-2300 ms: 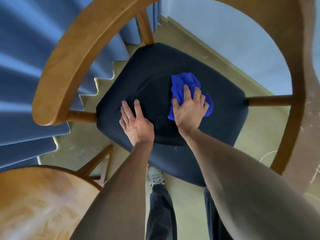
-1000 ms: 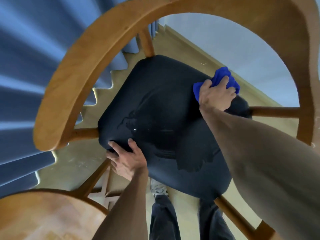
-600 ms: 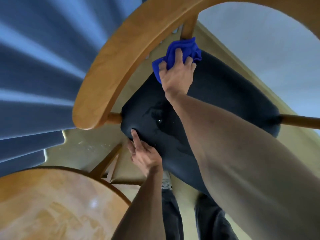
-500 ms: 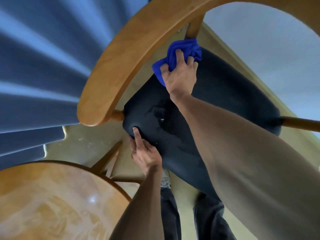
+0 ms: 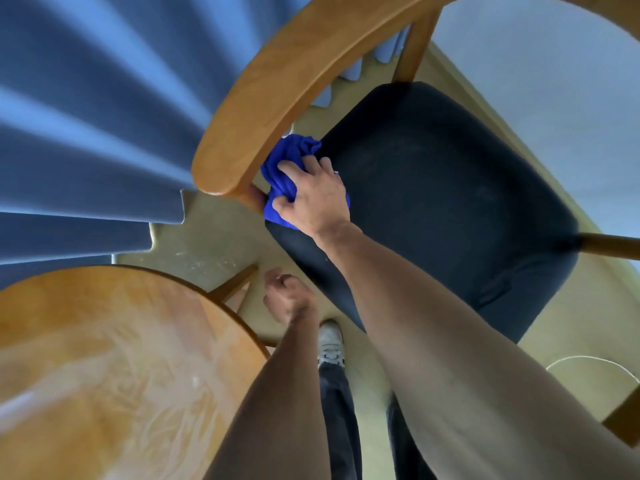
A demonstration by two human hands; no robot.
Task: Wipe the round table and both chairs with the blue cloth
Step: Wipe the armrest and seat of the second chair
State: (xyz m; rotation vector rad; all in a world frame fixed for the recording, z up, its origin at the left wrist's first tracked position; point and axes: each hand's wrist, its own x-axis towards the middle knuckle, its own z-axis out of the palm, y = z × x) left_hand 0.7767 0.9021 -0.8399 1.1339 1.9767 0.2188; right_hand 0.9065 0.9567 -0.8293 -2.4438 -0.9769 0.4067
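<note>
A wooden chair with a curved backrest (image 5: 284, 74) and a dark padded seat (image 5: 450, 188) stands right below me. My right hand (image 5: 315, 195) presses the bunched blue cloth (image 5: 285, 168) against the seat's left corner, just under the end of the backrest. My left hand (image 5: 287, 297) hangs loosely curled in the air off the seat's front left edge and holds nothing. The round wooden table (image 5: 104, 368) fills the lower left.
Blue pleated curtains (image 5: 86, 116) hang at the left behind the chair. A pale wall (image 5: 554, 81) lies at the upper right. My legs and a shoe (image 5: 330, 344) stand on the yellowish floor between table and chair. Another wooden piece (image 5: 623, 420) pokes in at the right edge.
My right hand slid the cloth from the seat's back corner forward to its left corner under the backrest end. My left hand let go of the seat's front edge and pulled back.
</note>
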